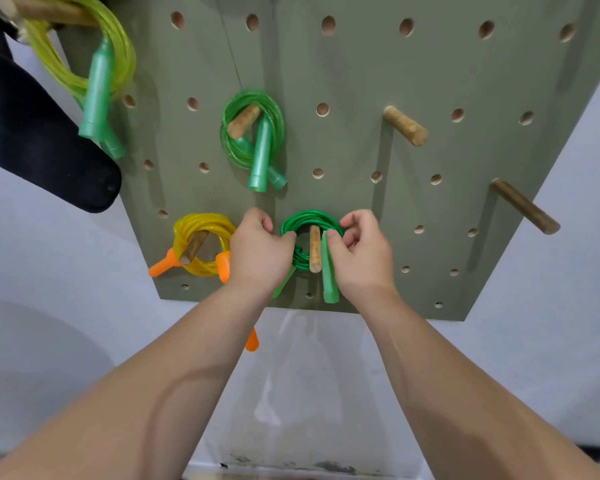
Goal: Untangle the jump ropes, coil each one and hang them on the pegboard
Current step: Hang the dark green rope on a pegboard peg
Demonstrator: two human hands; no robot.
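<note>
A dark green coiled jump rope [309,218] with green handles hangs around a wooden peg [315,249] low on the olive pegboard [361,74]. My left hand [260,251] grips the coil's left side. My right hand [359,252] pinches its right side beside a green handle [329,278]. Three other coiled ropes hang on pegs: a yellow one with orange handles [201,242] at lower left, a green one [253,133] above, and a yellow-green one [94,57] at top left.
Two bare wooden pegs [405,125] [525,206] stick out on the board's right side. A dark cloth [42,133] hangs at the left. An orange handle [252,341] shows below the board by my left forearm. The wall behind is pale.
</note>
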